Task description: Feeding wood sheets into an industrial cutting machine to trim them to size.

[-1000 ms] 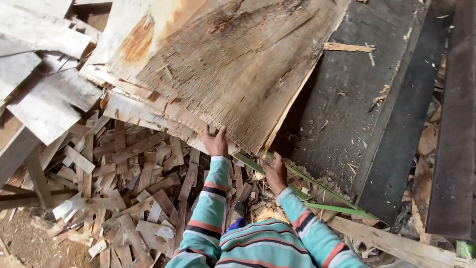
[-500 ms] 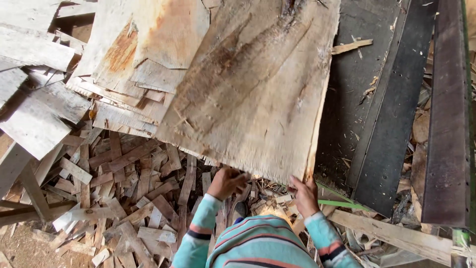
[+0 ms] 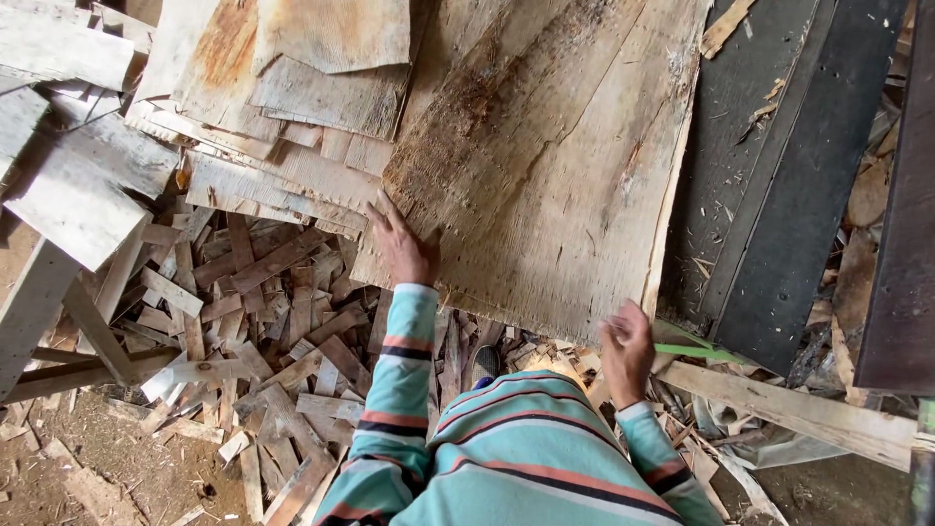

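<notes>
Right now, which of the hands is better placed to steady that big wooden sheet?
Probably the left hand: it lies flat on the veneer sheet near its left edge, while the right hand only reaches the bottom edge.

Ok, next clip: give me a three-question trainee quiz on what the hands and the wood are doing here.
1. True or false: the left hand lies flat on the large wooden sheet.
2. Where does the right hand grip the sheet? A) its near edge B) its far corner C) not at all
3. What covers the ground under the left arm?

Key: 1 true; 2 A; 3 a heap of wood offcuts.
</notes>
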